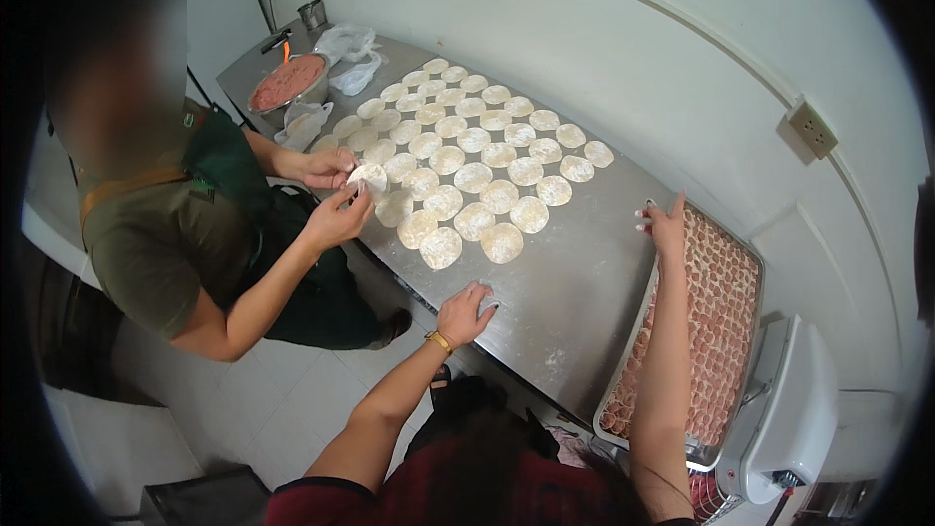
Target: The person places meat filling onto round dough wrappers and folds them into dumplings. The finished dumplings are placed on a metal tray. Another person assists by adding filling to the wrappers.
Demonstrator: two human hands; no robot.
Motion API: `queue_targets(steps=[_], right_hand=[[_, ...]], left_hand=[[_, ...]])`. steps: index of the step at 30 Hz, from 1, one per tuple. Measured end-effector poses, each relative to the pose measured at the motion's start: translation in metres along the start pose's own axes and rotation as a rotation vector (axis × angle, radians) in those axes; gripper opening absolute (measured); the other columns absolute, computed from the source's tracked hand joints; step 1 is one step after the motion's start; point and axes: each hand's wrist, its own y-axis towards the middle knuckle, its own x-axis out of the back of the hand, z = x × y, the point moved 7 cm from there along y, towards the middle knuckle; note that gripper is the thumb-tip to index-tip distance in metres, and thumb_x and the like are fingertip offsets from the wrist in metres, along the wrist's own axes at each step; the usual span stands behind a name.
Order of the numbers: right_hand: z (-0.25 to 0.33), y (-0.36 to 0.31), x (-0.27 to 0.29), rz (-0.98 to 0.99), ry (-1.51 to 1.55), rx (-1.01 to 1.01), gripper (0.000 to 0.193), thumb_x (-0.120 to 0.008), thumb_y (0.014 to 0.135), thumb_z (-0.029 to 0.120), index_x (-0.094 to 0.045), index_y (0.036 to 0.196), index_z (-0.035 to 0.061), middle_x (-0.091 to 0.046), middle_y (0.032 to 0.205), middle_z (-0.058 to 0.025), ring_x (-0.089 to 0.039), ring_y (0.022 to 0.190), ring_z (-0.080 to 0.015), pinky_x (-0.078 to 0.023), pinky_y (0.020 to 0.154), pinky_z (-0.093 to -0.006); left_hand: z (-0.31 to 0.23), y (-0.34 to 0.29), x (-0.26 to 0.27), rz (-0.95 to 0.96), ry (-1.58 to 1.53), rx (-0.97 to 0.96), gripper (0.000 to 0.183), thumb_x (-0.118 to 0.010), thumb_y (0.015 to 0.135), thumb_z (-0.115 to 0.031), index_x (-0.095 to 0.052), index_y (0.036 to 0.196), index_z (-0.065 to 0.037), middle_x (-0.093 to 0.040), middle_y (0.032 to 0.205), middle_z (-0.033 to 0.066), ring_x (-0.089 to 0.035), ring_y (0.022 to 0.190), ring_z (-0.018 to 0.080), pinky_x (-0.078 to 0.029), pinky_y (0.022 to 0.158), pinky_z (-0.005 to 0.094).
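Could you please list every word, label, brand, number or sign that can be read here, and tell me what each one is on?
None can be read with confidence.
Small patch on the co-worker's dark green apron: too small and blurred.
Small red mark on the white machine: too small.
Dough circles: no lettering shows.

We wear a red-and-black checked top [560,492] with short sleeves [317,507], dark legwear [475,407], a gold-toned wristband [439,340] and a black sandal [440,385].
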Motion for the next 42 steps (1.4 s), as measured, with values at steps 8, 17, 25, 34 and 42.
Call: queue_targets(steps=[8, 17, 25, 34, 42], right_hand=[[-0.057, -0.091, -0.032, 0.080, -0.547, 0.278, 0.074, -0.063, 0.079, 0.009, -0.025, 0.142, 0.0001, -0.057, 0.107, -0.0179, -0.059, 0.089, -0.0304, -0.047, 0.080, -0.0375], [-0.123, -0.192, -0.045, 0.067, -0.967, 0.244, 0.061, -0.061, 0.082, 0.015, -0.036, 0.135, 0.0003, -0.032, 0.140, -0.0256, -0.029, 0.132, -0.0395, -0.021, 0.109, -0.0508], [-0.122, -0.197, -0.046, 0.031, -0.980, 0.297, 0.058, -0.057, 0.083, 0.018, -0.038, 0.134, 0.0000, -0.032, 0.141, -0.0249, -0.029, 0.132, -0.0386, -0.022, 0.109, -0.0502], [-0.118, -0.196, -0.045, 0.016, -0.977, 0.309, 0.059, -0.057, 0.081, 0.017, -0.038, 0.134, 0.0003, -0.034, 0.139, -0.0244, -0.030, 0.131, -0.0377, -0.023, 0.108, -0.0501], [-0.120, -0.197, -0.045, -0.006, -0.960, 0.332, 0.059, -0.057, 0.080, 0.016, -0.039, 0.133, 0.0001, -0.033, 0.140, -0.0244, -0.031, 0.131, -0.0382, -0.024, 0.108, -0.0498]], left_hand=[[-0.001, -0.003, 0.003, -0.089, 0.017, -0.080, 0.027, -0.061, 0.082, -0.027, -0.054, 0.102, -0.012, -0.055, 0.091, 0.0086, -0.059, 0.076, 0.0301, -0.048, 0.064, 0.0403], [0.000, -0.003, 0.000, -0.076, 0.049, -0.057, 0.025, -0.061, 0.081, -0.027, -0.053, 0.100, -0.014, -0.055, 0.091, 0.0085, -0.059, 0.076, 0.0317, -0.047, 0.062, 0.0416], [0.005, -0.005, -0.010, -0.043, 0.101, -0.066, 0.034, -0.059, 0.083, -0.030, -0.055, 0.109, -0.007, -0.060, 0.099, 0.0156, -0.059, 0.090, 0.0343, -0.047, 0.077, 0.0423], [0.014, -0.005, -0.020, -0.028, 0.045, -0.080, 0.037, -0.061, 0.083, -0.029, -0.056, 0.110, -0.004, -0.060, 0.104, 0.0184, -0.057, 0.096, 0.0354, -0.044, 0.084, 0.0422], [0.003, -0.003, -0.008, -0.052, 0.051, -0.045, 0.022, -0.060, 0.081, -0.026, -0.052, 0.096, -0.012, -0.054, 0.095, 0.0099, -0.059, 0.081, 0.0329, -0.049, 0.068, 0.0422]])
